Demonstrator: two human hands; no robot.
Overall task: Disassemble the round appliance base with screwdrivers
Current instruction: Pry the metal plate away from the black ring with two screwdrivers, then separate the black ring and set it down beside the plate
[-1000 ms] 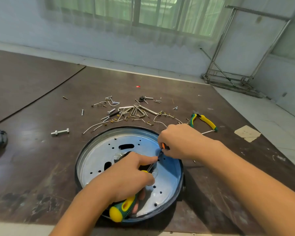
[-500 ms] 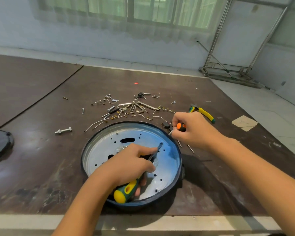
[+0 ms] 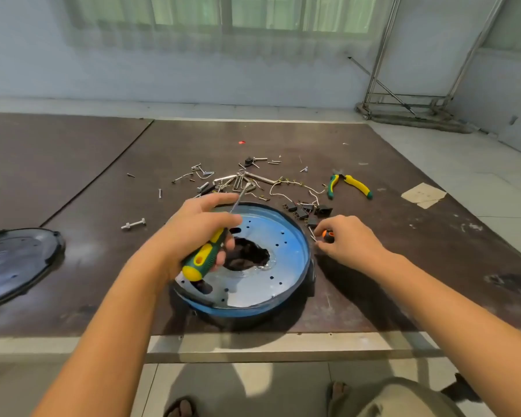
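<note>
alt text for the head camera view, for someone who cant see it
A person's left hand grips a green-and-yellow screwdriver over a round metal appliance base on a dark table, while the right hand pinches a small orange-handled screwdriver beside its right rim. Loose screws and wires and pliers lie beyond.

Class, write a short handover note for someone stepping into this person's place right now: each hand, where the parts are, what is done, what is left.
Left hand: grips the green-and-yellow screwdriver above the base, shaft pointing away from the person.
Right hand: pinches the small orange screwdriver low beside the base's right rim.
Round base: on the table, near its front edge.
Done: loose screws and wires lie behind the base; a black cover lies far left.
Left: the metal plate still sits in the base; probably free it next.
</note>
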